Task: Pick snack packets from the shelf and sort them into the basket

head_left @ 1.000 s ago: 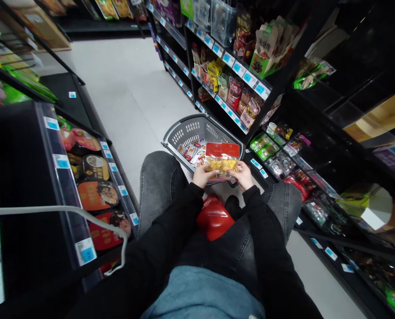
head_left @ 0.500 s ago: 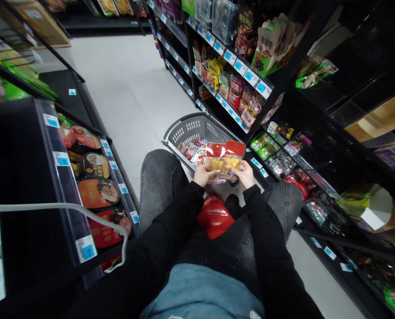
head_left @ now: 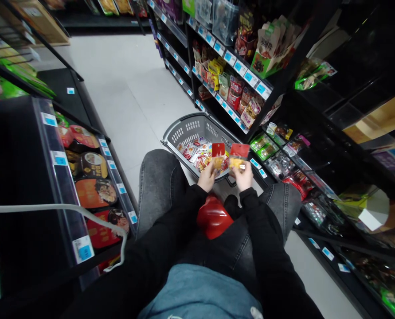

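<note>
My left hand (head_left: pixel 206 178) is closed on a small clear snack packet with a red top (head_left: pixel 218 150), yellowish food showing inside. In my right hand (head_left: pixel 244 176) is a second snack packet (head_left: pixel 240 151) of the same look, held upright by its lower part. A narrow gap separates the two packets. Both are held over the near right side of a grey shopping basket (head_left: pixel 188 128), which stands on the floor past my knees. Several small packets (head_left: pixel 195 150) in white, red and yellow wrapping lie inside it.
A red glossy thing (head_left: pixel 215 217) sits between my legs. Shelves of bagged snacks (head_left: pixel 235 91) rise ahead, with trays of small packets (head_left: pixel 280 161) to the right. Bowl-shaped packs (head_left: pixel 95 192) fill the left shelf, where a pale cable (head_left: pixel 64 207) crosses.
The two packets have moved apart, the right one tilting and shifting right. My left hand has turned more upright. More of the basket's contents shows.
</note>
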A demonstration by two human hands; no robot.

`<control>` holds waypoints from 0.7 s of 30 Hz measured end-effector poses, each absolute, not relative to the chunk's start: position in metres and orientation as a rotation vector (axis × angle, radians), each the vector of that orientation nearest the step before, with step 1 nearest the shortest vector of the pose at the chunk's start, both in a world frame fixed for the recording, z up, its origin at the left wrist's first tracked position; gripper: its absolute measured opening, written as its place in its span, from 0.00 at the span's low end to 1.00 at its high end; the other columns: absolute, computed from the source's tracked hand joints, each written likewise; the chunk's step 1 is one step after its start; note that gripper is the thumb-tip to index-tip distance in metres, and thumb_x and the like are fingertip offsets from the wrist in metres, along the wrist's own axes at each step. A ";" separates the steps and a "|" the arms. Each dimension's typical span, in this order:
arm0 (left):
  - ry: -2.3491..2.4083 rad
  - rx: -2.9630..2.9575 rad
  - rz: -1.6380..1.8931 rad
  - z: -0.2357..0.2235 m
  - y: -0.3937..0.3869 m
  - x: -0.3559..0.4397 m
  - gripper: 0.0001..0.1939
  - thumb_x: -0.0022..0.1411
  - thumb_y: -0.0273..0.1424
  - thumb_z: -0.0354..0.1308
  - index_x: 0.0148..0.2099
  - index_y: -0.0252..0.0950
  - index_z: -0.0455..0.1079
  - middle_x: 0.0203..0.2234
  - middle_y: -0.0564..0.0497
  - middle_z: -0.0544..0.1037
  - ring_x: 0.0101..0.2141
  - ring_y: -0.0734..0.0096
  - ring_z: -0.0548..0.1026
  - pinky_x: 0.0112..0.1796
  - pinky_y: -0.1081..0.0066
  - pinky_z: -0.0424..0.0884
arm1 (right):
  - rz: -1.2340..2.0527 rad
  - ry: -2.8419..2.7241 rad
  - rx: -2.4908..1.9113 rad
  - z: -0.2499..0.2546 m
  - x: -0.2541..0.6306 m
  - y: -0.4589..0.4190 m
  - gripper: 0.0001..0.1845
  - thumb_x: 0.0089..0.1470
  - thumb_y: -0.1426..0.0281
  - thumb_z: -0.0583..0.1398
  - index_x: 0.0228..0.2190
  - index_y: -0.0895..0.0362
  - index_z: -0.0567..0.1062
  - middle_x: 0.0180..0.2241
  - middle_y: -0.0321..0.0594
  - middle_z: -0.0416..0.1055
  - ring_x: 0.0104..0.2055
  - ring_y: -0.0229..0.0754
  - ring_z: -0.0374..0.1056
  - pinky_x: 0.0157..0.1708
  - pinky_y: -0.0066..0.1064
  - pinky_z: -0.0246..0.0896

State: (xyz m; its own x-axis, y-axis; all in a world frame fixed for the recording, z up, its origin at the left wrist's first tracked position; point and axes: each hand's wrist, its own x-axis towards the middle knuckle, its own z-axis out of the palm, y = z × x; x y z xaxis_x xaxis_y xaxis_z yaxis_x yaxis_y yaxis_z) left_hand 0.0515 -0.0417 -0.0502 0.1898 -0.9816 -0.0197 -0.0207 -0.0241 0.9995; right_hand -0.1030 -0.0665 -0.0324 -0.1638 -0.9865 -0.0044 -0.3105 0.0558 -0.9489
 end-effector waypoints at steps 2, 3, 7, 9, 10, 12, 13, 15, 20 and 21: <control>-1.193 1.325 -1.018 -0.050 -0.036 0.044 0.27 0.56 0.38 0.56 0.58 0.38 0.63 0.52 0.43 0.70 0.56 0.56 0.63 0.58 0.56 0.54 | -1.060 1.541 -1.398 -0.030 -0.086 -0.053 0.17 0.46 0.61 0.59 0.38 0.54 0.64 0.36 0.41 0.70 0.37 0.42 0.68 0.41 0.34 0.64; -1.249 1.335 -0.998 -0.049 -0.033 0.041 0.27 0.58 0.39 0.53 0.59 0.38 0.61 0.54 0.42 0.67 0.57 0.56 0.61 0.59 0.56 0.52 | -1.048 1.516 -1.406 -0.029 -0.079 -0.047 0.16 0.47 0.61 0.58 0.38 0.53 0.63 0.37 0.42 0.70 0.38 0.42 0.68 0.42 0.35 0.63; -1.420 1.433 -0.947 -0.041 -0.027 0.036 0.25 0.64 0.38 0.43 0.62 0.39 0.58 0.53 0.41 0.62 0.56 0.57 0.59 0.59 0.55 0.50 | -1.081 1.362 -1.248 -0.030 -0.070 -0.041 0.17 0.51 0.57 0.55 0.39 0.54 0.61 0.41 0.43 0.69 0.43 0.41 0.68 0.43 0.34 0.64; -1.488 1.487 -0.892 -0.037 -0.026 0.036 0.25 0.62 0.35 0.46 0.61 0.39 0.60 0.50 0.41 0.62 0.55 0.56 0.59 0.58 0.53 0.50 | -1.093 1.255 -1.154 -0.032 -0.072 -0.044 0.22 0.49 0.55 0.57 0.41 0.55 0.61 0.44 0.44 0.68 0.43 0.40 0.68 0.41 0.32 0.66; -1.510 1.505 -0.859 -0.035 -0.026 0.036 0.24 0.60 0.33 0.49 0.60 0.40 0.62 0.48 0.41 0.61 0.55 0.55 0.59 0.58 0.53 0.51 | -1.102 1.219 -1.116 -0.033 -0.073 -0.045 0.25 0.46 0.55 0.60 0.42 0.55 0.61 0.45 0.45 0.68 0.43 0.40 0.68 0.40 0.32 0.67; -1.510 1.492 -0.838 -0.034 -0.027 0.037 0.25 0.56 0.29 0.55 0.57 0.40 0.66 0.46 0.42 0.62 0.53 0.55 0.61 0.56 0.53 0.54 | -1.116 1.182 -1.036 -0.034 -0.074 -0.048 0.32 0.41 0.57 0.64 0.45 0.55 0.61 0.46 0.46 0.69 0.43 0.41 0.69 0.39 0.32 0.68; -1.484 1.460 -0.863 -0.034 -0.028 0.038 0.27 0.53 0.28 0.57 0.57 0.41 0.66 0.45 0.44 0.63 0.51 0.56 0.63 0.54 0.54 0.58 | -1.121 1.176 -0.983 -0.035 -0.074 -0.049 0.33 0.40 0.57 0.64 0.45 0.55 0.61 0.45 0.46 0.70 0.42 0.42 0.70 0.37 0.32 0.69; -1.368 1.370 -0.985 -0.034 -0.032 0.043 0.31 0.49 0.28 0.61 0.57 0.41 0.65 0.42 0.46 0.67 0.42 0.63 0.69 0.48 0.58 0.65 | -1.135 1.174 -0.877 -0.035 -0.073 -0.052 0.33 0.40 0.56 0.64 0.46 0.55 0.62 0.44 0.46 0.71 0.39 0.42 0.71 0.34 0.33 0.70; -0.876 1.280 -1.143 -0.032 -0.046 0.060 0.33 0.43 0.30 0.67 0.55 0.38 0.67 0.39 0.48 0.76 0.37 0.67 0.72 0.43 0.65 0.68 | -1.158 1.066 -0.799 -0.026 -0.078 -0.058 0.29 0.36 0.59 0.66 0.40 0.57 0.67 0.41 0.44 0.73 0.42 0.44 0.71 0.39 0.35 0.69; -0.755 1.252 -1.209 -0.032 -0.048 0.062 0.31 0.43 0.30 0.67 0.52 0.37 0.69 0.40 0.48 0.76 0.39 0.65 0.73 0.45 0.66 0.67 | -1.127 1.028 -0.808 -0.024 -0.080 -0.058 0.28 0.35 0.60 0.67 0.39 0.58 0.68 0.40 0.43 0.73 0.41 0.44 0.71 0.40 0.35 0.68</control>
